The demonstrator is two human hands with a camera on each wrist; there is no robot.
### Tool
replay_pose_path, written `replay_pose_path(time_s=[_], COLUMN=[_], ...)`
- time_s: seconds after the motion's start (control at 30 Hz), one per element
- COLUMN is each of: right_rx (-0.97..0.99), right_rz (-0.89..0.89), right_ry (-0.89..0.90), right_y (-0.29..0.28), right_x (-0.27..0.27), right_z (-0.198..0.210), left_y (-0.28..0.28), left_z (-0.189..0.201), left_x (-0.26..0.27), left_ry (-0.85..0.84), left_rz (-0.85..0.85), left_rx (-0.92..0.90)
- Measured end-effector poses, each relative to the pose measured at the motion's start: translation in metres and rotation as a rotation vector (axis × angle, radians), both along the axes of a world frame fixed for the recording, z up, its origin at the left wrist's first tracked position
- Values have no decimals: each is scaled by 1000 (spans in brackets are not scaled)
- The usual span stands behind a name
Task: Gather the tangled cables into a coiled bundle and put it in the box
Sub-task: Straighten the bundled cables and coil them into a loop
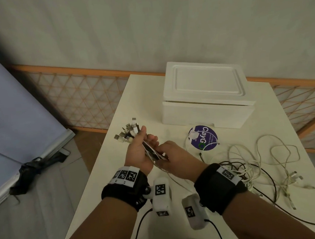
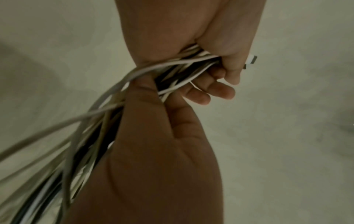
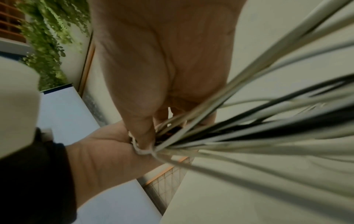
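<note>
Currently, stock on the white table point(image 1: 135, 94):
Left hand point(image 1: 139, 152): fingers curled tight round the cables point(image 1: 154, 154) just below the plugs point(image 1: 128, 132), so the ends line up together above the fist.
Right hand point(image 1: 175, 156): touching the left, pinching the same strands lower down, probably to draw them straight for coiling.
Loose tails point(image 1: 261, 165): sprawled on the table at right, not yet coiled.
Box point(image 1: 206, 94): white foam, lid on, well beyond the hands.
Sticker point(image 1: 204, 138): purple round, before the box.

A white rectangular table point(image 1: 277, 108) carries a round purple sticker point(image 1: 204, 137) with white lettering near its middle. Far behind runs an orange-framed lattice panel point(image 1: 78, 95); a pale blue board point(image 1: 9, 117) leans at left.
</note>
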State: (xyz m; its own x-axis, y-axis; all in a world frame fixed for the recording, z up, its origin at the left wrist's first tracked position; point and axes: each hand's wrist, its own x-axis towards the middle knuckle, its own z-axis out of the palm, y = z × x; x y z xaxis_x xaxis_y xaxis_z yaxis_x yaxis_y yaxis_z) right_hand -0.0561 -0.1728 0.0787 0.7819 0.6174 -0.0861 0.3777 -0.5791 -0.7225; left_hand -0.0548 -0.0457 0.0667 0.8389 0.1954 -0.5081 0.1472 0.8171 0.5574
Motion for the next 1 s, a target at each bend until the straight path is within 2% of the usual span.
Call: replay_pose_path(time_s=[0.1,0.2,0.3,0.37,0.4,0.5,0.6,0.83,0.93,1.0], right_rx=[23,134,444,500,497,473,351,268,208,248], right_rz=[-55,-236,-386,-351,-320,-255,-206,-148,-182,-148], right_ry=[38,47,253,401,418,267,138,109,39,31], right_y=[-9,-18,-13,-4,0,10,16,14,14,15], right_x=[2,18,30,35,37,40,40,36,34,31], right_z=[5,14,34,45,49,55,59,62,61,63], left_y=[-4,-4,-5,-8,-10,-10,-7,-11,-16,-18], left_z=[1,2,4,8,9,12,13,9,10,14], left_x=[-3,-8,-13,-17,-18,-21,-22,-28,-32,-33], left_ry=[-45,-135,-227,-276,-281,-272,-265,-249,-264,-268], left_rz=[-71,-195,-325,-383,-409,-416,-401,-379,-357,-382], left_rx=[-7,79,219,263,279,310,347,436,473,514])
